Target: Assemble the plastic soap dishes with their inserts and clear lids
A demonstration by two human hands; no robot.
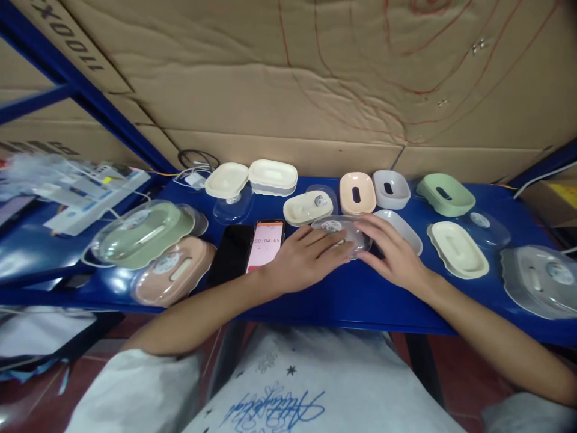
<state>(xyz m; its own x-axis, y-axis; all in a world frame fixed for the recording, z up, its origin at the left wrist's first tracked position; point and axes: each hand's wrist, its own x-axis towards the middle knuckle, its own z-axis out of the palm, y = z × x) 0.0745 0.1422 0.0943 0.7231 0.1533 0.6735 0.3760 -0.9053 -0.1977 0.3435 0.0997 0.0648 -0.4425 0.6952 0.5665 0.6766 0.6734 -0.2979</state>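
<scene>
A clear plastic lid (334, 227) with a round label lies between my two hands, in the middle of the blue table. My left hand (306, 255) reaches over its near side, fingers stretched flat across the top. At the lid's right end is my right hand (392, 255), fingers extended and thumb apart, the tips touching the edge. What lies under the lid is mostly hidden by my fingers. Just behind sits a cream tray (302, 208) with a clear lid partly over it. A pale grey tray (406, 231) is partly behind my right hand.
Open boxes in peach (357, 191), grey (391, 189) and green (448, 193) stand along the back. Cream trays (273, 174) are at back left, another (458, 249) at right. Lidded boxes in green (148, 231), pink (175, 273) and grey (538, 279) flank a phone (265, 243).
</scene>
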